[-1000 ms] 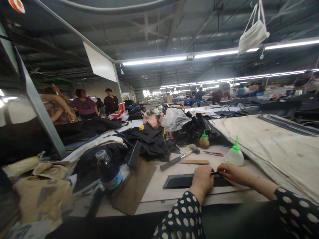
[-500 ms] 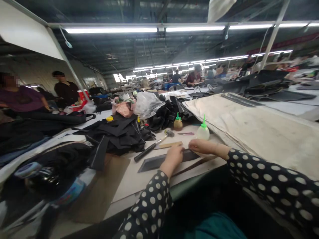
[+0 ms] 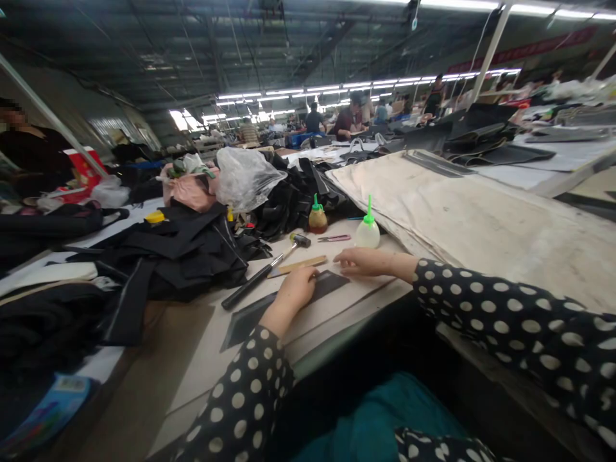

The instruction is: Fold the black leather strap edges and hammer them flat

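Note:
A long dark strip (image 3: 255,314) lies slantwise on the pale work board (image 3: 192,378). My left hand (image 3: 296,290) rests over its middle, fingers curled and their tips hidden, so what it grips is unclear. Past the strip's right end, my right hand (image 3: 359,262) hovers with fingers apart and nothing in them. Behind the hands are a flat wooden stick (image 3: 303,264), a hammer (image 3: 255,280), small pink-handled snips (image 3: 334,238), a green-tipped bottle of amber liquid (image 3: 317,220) and a green-tipped whitish bottle (image 3: 367,232).
Black fabric pieces (image 3: 178,247) pile up on the left, with a clear plastic bag (image 3: 245,176) behind. A large cream cloth stack (image 3: 471,218) covers the right side. A blue package (image 3: 51,410) lies at lower left. People stand further back.
The view has turned to the right. My right hand has opened and no longer touches the strip's end. A narrow dark strip near the board's front edge is no longer seen raised by the hands.

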The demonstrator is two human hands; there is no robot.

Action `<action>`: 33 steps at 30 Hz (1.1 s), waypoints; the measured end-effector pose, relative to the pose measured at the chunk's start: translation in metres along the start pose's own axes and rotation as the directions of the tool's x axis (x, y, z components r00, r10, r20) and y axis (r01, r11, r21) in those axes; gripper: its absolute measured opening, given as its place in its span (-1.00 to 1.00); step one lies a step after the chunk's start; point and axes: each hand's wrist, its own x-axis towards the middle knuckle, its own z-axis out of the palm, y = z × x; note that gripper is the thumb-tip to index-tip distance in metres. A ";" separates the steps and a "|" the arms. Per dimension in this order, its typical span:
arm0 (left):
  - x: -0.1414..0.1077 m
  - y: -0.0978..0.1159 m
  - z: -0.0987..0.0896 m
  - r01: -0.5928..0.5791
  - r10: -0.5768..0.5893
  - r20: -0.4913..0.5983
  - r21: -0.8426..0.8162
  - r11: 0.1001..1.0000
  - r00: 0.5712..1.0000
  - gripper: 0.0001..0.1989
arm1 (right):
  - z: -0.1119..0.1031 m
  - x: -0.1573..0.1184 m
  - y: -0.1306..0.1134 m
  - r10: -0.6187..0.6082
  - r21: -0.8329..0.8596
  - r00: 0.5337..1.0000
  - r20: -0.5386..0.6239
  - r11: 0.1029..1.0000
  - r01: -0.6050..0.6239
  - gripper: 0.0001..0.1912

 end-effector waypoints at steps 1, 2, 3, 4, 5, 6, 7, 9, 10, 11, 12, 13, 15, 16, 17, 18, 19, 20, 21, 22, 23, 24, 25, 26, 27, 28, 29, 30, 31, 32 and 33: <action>-0.003 -0.003 -0.002 0.014 -0.014 -0.004 0.004 1.000 1.000 -0.73 | 0.000 -0.003 -0.001 0.000 0.011 1.000 -0.003 1.000 0.000 -0.64; -0.006 -0.006 -0.003 0.024 -0.024 -0.010 0.007 1.000 1.000 -0.73 | 0.000 -0.007 -0.002 -0.001 0.021 1.000 -0.008 1.000 0.001 -0.64; -0.008 -0.007 -0.004 0.028 -0.028 -0.015 0.008 1.000 0.999 -0.73 | 0.000 -0.009 -0.002 -0.006 0.031 1.000 -0.014 1.000 0.007 -0.66; -0.009 -0.007 -0.003 0.028 -0.028 -0.020 0.007 1.000 0.999 -0.72 | 0.000 -0.011 -0.001 -0.015 0.039 1.000 -0.022 0.999 0.016 -0.67; -0.008 -0.006 -0.001 0.026 -0.026 -0.027 0.004 1.000 0.999 -0.72 | -0.001 -0.012 0.000 -0.023 0.046 0.999 -0.029 0.999 0.024 -0.67; -0.007 -0.003 0.001 0.023 -0.023 -0.034 -0.003 1.000 0.999 -0.72 | -0.002 -0.012 0.001 -0.026 0.046 0.999 -0.034 0.999 0.028 -0.67; -0.004 0.000 0.005 0.021 -0.021 -0.039 -0.014 1.000 0.999 -0.71 | -0.002 -0.010 0.003 -0.028 0.037 0.999 -0.039 0.999 0.029 -0.67; 0.004 0.008 0.012 0.017 -0.019 -0.058 -0.043 0.999 0.998 -0.70 | -0.005 -0.006 0.006 -0.028 -0.008 0.999 -0.047 1.000 0.028 -0.67; 0.008 0.012 0.016 0.015 -0.019 -0.067 -0.056 0.998 0.998 -0.69 | -0.006 -0.004 0.007 -0.034 -0.037 0.998 -0.048 0.999 0.032 -0.67; 0.012 0.015 0.020 0.014 -0.019 -0.076 -0.068 0.998 0.997 -0.70 | -0.006 -0.002 0.008 -0.045 -0.066 0.998 -0.044 0.997 0.042 -0.68; 0.015 0.017 0.023 0.014 -0.021 -0.084 -0.077 0.997 0.996 -0.70 | -0.007 0.000 0.008 -0.057 -0.092 0.998 -0.036 0.994 0.053 -0.68; 0.017 0.019 0.025 0.015 -0.023 -0.092 -0.083 0.996 0.995 -0.70 | -0.007 0.001 0.008 -0.066 -0.116 0.998 -0.024 0.991 0.063 -0.69; 0.020 0.019 0.029 0.020 -0.029 -0.103 -0.090 0.996 0.994 -0.70 | -0.005 0.004 0.007 -0.076 -0.152 0.997 0.001 0.986 0.075 -0.71; 0.020 0.019 0.030 0.020 -0.030 -0.108 -0.094 0.995 0.994 -0.70 | -0.004 0.005 0.007 -0.079 -0.166 0.997 0.011 0.983 0.080 -0.72; 0.020 0.018 0.030 0.019 -0.030 -0.112 -0.097 0.995 0.993 -0.70 | -0.004 0.005 0.007 -0.086 -0.176 0.996 0.019 0.980 0.088 -0.73; 0.019 0.018 0.031 0.016 -0.027 -0.115 -0.100 0.995 0.993 -0.70 | -0.003 0.006 0.007 -0.096 -0.182 0.995 0.024 0.978 0.099 -0.74; 0.018 0.017 0.031 0.012 -0.024 -0.117 -0.103 0.995 0.993 -0.70 | -0.002 0.007 0.007 -0.108 -0.184 0.994 0.027 0.977 0.111 -0.74; 0.018 0.017 0.031 0.008 -0.020 -0.119 -0.105 0.994 0.993 -0.70 | -0.002 0.007 0.007 -0.118 -0.184 0.993 0.028 0.975 0.121 -0.75; 0.017 0.017 0.031 0.003 -0.016 -0.120 -0.105 0.994 0.993 -0.70 | -0.002 0.008 0.007 -0.128 -0.185 0.991 0.028 0.974 0.131 -0.76; 0.017 0.017 0.031 -0.002 -0.010 -0.123 -0.104 0.995 0.992 -0.71 | -0.002 0.008 0.007 -0.137 -0.189 0.990 0.030 0.972 0.140 -0.77; 0.016 0.017 0.031 -0.007 -0.006 -0.125 -0.102 0.995 0.992 -0.71 | -0.002 0.009 0.007 -0.145 -0.198 0.989 0.031 0.969 0.148 -0.78; 0.016 0.017 0.031 -0.011 -0.002 -0.127 -0.098 0.995 0.992 -0.71 | -0.001 0.009 0.008 -0.154 -0.214 0.988 0.036 0.964 0.158 -0.79; 0.016 0.017 0.031 -0.014 0.003 -0.127 -0.092 0.996 0.992 -0.72 | -0.001 0.008 0.008 -0.162 -0.236 0.986 0.044 0.957 0.168 -0.79; 0.016 0.018 0.031 -0.019 0.008 -0.126 -0.085 0.996 0.992 -0.72 | -0.001 0.008 0.008 -0.170 -0.261 0.984 0.053 0.949 0.178 -0.80; 0.016 0.018 0.031 -0.022 0.012 -0.123 -0.077 0.997 0.992 -0.72 | -0.001 0.008 0.008 -0.176 -0.289 0.982 0.062 0.939 0.187 -0.80; 0.016 0.018 0.031 -0.025 0.017 -0.119 -0.068 0.997 0.993 -0.73 | 0.000 0.008 0.007 -0.182 -0.318 0.981 0.072 0.928 0.195 -0.80; 0.016 0.018 0.030 -0.029 0.023 -0.115 -0.057 0.998 0.993 -0.74 | 0.000 0.007 0.007 -0.187 -0.347 0.979 0.080 0.916 0.204 -0.81; 0.015 0.019 0.030 -0.033 0.028 -0.110 -0.043 0.998 0.994 -0.74 | 0.001 0.006 0.006 -0.194 -0.375 0.977 0.089 0.902 0.213 -0.81; 0.014 0.019 0.029 -0.037 0.034 -0.103 -0.025 0.999 0.994 -0.75 | 0.001 0.005 0.004 -0.199 -0.405 0.975 0.101 0.887 0.223 -0.82; 0.013 0.021 0.028 -0.041 0.041 -0.094 0.000 0.999 0.995 -0.74 | 0.001 0.004 0.002 -0.202 -0.432 0.972 0.117 0.871 0.233 -0.81; 0.011 0.022 0.027 -0.049 0.052 -0.084 0.034 0.998 0.995 -0.73 | 0.002 0.003 -0.001 -0.201 -0.457 0.970 0.136 0.856 0.241 -0.81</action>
